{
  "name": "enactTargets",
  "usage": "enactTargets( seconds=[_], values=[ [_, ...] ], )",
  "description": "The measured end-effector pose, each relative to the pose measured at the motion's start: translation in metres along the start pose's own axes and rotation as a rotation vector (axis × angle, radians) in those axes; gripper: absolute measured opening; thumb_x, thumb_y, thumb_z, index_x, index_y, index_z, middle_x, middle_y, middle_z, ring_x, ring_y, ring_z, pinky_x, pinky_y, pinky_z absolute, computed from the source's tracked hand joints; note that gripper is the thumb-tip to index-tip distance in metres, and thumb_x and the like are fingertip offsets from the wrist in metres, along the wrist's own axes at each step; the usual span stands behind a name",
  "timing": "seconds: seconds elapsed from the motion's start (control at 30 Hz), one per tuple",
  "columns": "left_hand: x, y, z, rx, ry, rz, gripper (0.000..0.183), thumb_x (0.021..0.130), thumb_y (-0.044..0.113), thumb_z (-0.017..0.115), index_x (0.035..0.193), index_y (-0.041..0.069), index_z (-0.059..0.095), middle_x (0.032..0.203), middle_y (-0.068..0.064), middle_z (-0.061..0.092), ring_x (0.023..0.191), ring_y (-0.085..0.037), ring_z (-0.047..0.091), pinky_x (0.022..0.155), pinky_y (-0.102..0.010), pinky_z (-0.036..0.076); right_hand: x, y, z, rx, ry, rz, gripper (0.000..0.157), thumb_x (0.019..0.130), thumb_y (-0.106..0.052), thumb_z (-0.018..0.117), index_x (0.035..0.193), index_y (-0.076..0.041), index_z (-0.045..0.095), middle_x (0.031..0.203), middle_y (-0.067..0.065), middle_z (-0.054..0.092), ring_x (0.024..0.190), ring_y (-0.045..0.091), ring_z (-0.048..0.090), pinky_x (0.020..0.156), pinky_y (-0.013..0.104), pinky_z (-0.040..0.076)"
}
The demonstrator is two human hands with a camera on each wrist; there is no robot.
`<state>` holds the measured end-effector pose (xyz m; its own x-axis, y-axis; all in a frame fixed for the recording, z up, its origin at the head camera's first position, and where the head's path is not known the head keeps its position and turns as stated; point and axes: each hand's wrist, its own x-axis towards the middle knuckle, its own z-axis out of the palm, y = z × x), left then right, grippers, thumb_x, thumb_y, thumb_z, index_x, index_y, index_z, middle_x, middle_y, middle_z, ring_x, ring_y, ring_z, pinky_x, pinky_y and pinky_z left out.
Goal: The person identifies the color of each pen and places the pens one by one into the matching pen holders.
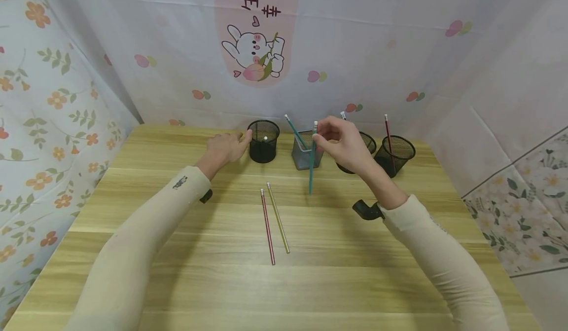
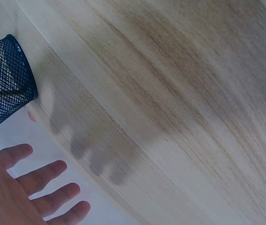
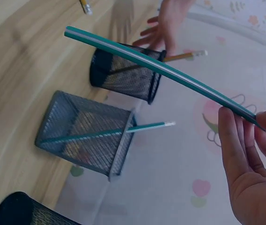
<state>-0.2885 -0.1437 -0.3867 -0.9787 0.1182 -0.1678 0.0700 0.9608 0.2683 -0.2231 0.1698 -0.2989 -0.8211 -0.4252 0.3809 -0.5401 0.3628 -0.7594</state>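
Between thumb and fingertips my right hand (image 1: 343,141) pinches a green pencil (image 1: 311,173) near its eraser end. The pencil hangs almost upright in front of the grey square mesh pencil holder (image 1: 303,159), which has another green pencil (image 3: 151,126) leaning inside. My left hand (image 1: 225,148), fingers spread and extended, is beside the leftmost round black mesh pencil holder (image 1: 263,151), thumb right at its rim. A yellow pencil (image 3: 184,56) stands in that holder. In the left wrist view the hand (image 2: 25,192) has nothing in its grasp.
A red pencil (image 1: 267,227) and a yellow pencil (image 1: 278,217) lie on the wooden table (image 1: 213,272). Two more round black holders stand at the right, one partly behind my right hand; the rightmost holder (image 1: 396,156) contains a red pencil (image 1: 388,131). A printed cloth (image 1: 177,50) hangs behind.
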Motion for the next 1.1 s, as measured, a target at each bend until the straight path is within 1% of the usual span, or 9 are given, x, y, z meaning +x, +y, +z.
enactTargets(
  seconds=[0.1, 0.2, 0.4, 0.57, 0.77, 0.83, 1.0, 1.1],
  values=[
    [0.0, 0.0, 0.0, 0.002, 0.0, -0.001, 0.08, 0.104, 0.062, 0.006, 0.159, 0.013, 0.037, 0.152, -0.025, 0.043, 0.131, -0.052, 0.042, 0.096, -0.067, 0.039, 0.003, -0.002, -0.005, -0.011, 0.039, -0.032, 0.009, 0.097, 0.0, 0.067, 0.104, 0.006, 0.065, 0.093, 0.015, 0.066, 0.082, 0.032, 0.068, 0.073, 0.026, 0.054],
    [0.0, 0.001, 0.0, 0.003, 0.0, 0.0, 0.08, 0.104, 0.062, 0.006, 0.159, 0.013, 0.037, 0.152, -0.026, 0.043, 0.131, -0.052, 0.043, 0.094, -0.067, 0.04, 0.005, -0.004, -0.008, -0.008, 0.072, -0.063, 0.009, 0.097, 0.002, 0.067, 0.103, 0.008, 0.064, 0.093, 0.015, 0.066, 0.08, 0.022, 0.068, 0.074, 0.026, 0.055],
    [0.0, 0.0, 0.001, 0.003, 0.008, 0.001, 0.081, 0.103, 0.062, 0.005, 0.159, 0.013, 0.038, 0.151, -0.024, 0.044, 0.128, -0.052, 0.045, 0.093, -0.066, 0.041, 0.013, -0.008, -0.011, 0.048, 0.138, -0.114, 0.012, 0.096, 0.006, 0.065, 0.108, 0.011, 0.063, 0.095, 0.019, 0.063, 0.078, 0.019, 0.067, 0.071, 0.027, 0.058],
    [0.001, -0.001, 0.001, 0.008, 0.008, 0.0, 0.082, 0.103, 0.063, 0.004, 0.159, 0.013, 0.037, 0.152, -0.024, 0.044, 0.128, -0.053, 0.045, 0.093, -0.066, 0.041, 0.017, -0.008, -0.011, 0.059, 0.191, -0.14, 0.015, 0.097, 0.005, 0.064, 0.11, 0.012, 0.063, 0.096, 0.019, 0.064, 0.078, 0.018, 0.067, 0.071, 0.027, 0.058],
    [0.002, -0.001, 0.002, 0.006, -0.001, -0.007, 0.083, 0.102, 0.064, 0.002, 0.16, 0.014, 0.036, 0.152, -0.024, 0.043, 0.131, -0.052, 0.043, 0.094, -0.067, 0.04, 0.023, -0.004, -0.011, 0.048, 0.23, -0.153, 0.015, 0.099, 0.001, 0.064, 0.111, 0.01, 0.064, 0.096, 0.016, 0.066, 0.079, 0.019, 0.068, 0.071, 0.027, 0.057],
    [0.002, -0.002, 0.002, 0.007, -0.006, -0.008, 0.085, 0.102, 0.065, 0.001, 0.16, 0.014, 0.035, 0.153, -0.024, 0.042, 0.132, -0.052, 0.042, 0.096, -0.067, 0.038, 0.026, -0.002, -0.01, 0.059, 0.242, -0.157, 0.015, 0.099, 0.001, 0.064, 0.111, 0.01, 0.064, 0.096, 0.016, 0.065, 0.079, 0.02, 0.068, 0.072, 0.027, 0.057],
    [0.003, -0.001, 0.002, 0.01, -0.012, -0.009, 0.088, 0.1, 0.067, -0.001, 0.16, 0.015, 0.035, 0.154, -0.024, 0.041, 0.133, -0.052, 0.041, 0.097, -0.068, 0.037, 0.032, 0.001, -0.007, 0.076, 0.275, -0.167, 0.016, 0.097, 0.008, 0.063, 0.112, 0.013, 0.062, 0.097, 0.023, 0.064, 0.081, 0.026, 0.068, 0.073, 0.029, 0.058],
    [0.002, -0.001, 0.002, 0.01, -0.01, -0.01, 0.087, 0.1, 0.067, -0.001, 0.16, 0.015, 0.035, 0.154, -0.024, 0.041, 0.133, -0.051, 0.041, 0.097, -0.067, 0.037, 0.034, -0.005, -0.004, 0.071, 0.284, -0.174, 0.016, 0.096, 0.012, 0.061, 0.111, 0.018, 0.06, 0.097, 0.028, 0.063, 0.082, 0.033, 0.067, 0.075, 0.029, 0.058]
  ],
)
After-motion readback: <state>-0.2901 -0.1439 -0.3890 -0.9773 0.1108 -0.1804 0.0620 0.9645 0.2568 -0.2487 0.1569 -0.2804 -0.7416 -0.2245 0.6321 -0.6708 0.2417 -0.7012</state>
